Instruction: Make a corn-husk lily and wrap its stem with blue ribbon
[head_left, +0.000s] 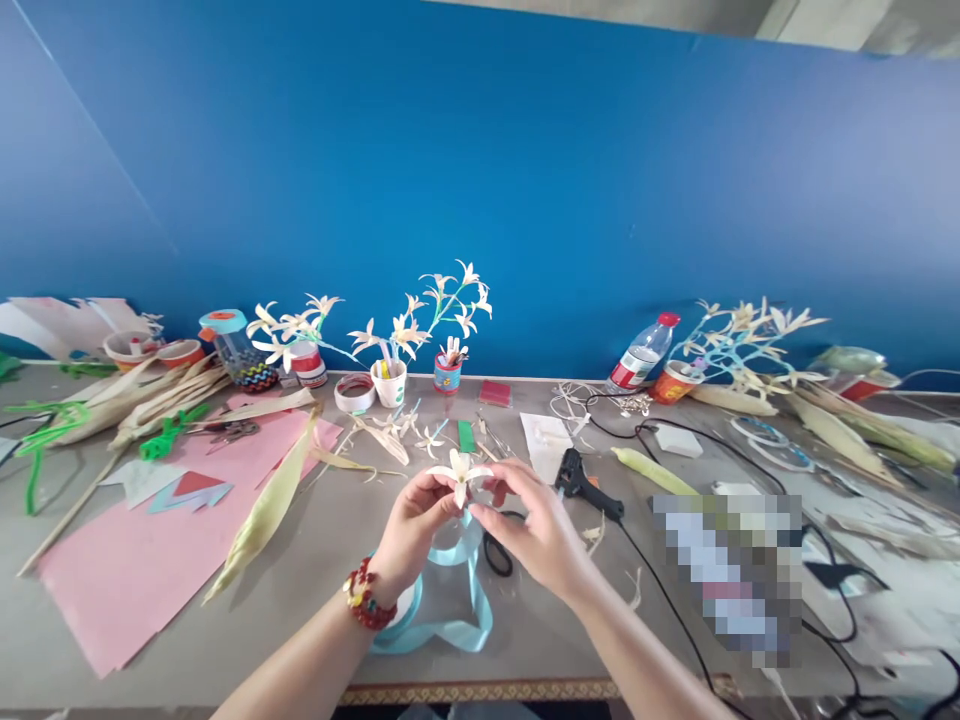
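Note:
Between my two hands, above the middle of the table, is a pale cream flower (460, 474) with pointed petals. My left hand (420, 525), with a red bead bracelet (363, 595) on its wrist, pinches the flower from the left. My right hand (536, 522) has thumb and fingers curled at the flower's right side; whether they grip a petal or its base is hard to see. Light blue ribbon (450, 636) hangs or lies below the hands, its upper end close to the flower. Right of my right hand lies a black glue gun (589, 486).
Pink paper (142, 570) and a corn husk (266, 510) lie left. Flower stems stand in a white cup (388, 384) at the back and an orange cup (675, 382) at right. A bottle (643, 352) leans by the blue wall. Black cables (667, 580) cross the right side.

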